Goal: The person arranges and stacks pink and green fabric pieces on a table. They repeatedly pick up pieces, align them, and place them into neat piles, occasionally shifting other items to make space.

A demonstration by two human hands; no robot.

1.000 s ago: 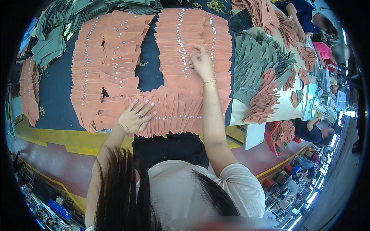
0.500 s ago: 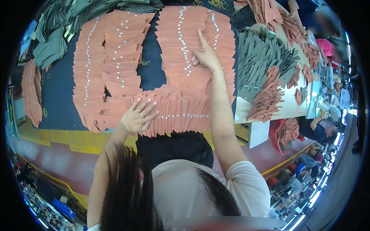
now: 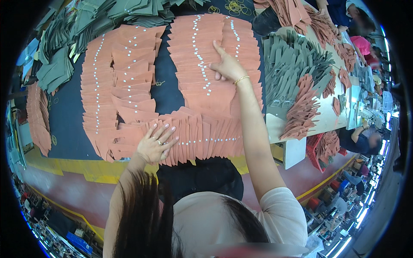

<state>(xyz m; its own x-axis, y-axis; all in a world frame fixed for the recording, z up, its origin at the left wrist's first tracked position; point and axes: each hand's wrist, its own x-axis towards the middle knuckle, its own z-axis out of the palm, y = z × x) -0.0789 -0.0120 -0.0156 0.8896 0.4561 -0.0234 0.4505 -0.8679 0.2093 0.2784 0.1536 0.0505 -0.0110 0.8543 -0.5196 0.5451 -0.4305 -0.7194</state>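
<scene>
My left hand (image 3: 155, 144) lies flat with fingers spread on a row of overlapping salmon-coloured fabric pieces (image 3: 206, 150) along the table's near edge. It wears a ring. Above the wide right-hand columns of fanned fabric pieces (image 3: 185, 53), my right hand (image 3: 228, 66) points away from me. Its index finger is stretched out, the thumb stands apart and the other fingers are curled, with nothing held. A line of small white labels (image 3: 202, 66) runs just left of that thumb. Whether the fingertip touches the fabric I cannot tell.
More labelled salmon columns (image 3: 94, 77) lie at the left on the dark table (image 3: 165, 88). Grey-green fabric stacks (image 3: 58, 69) stand far left, and a loose grey-green heap (image 3: 286, 64) lies at right. Rubber bands (image 3: 236, 7) sit at the far edge. Other people work at far right.
The whole view has shifted, so the table sits lower in the picture. My right hand has moved slightly left over the fabric, still pointing. My left hand stays flat on the near row.
</scene>
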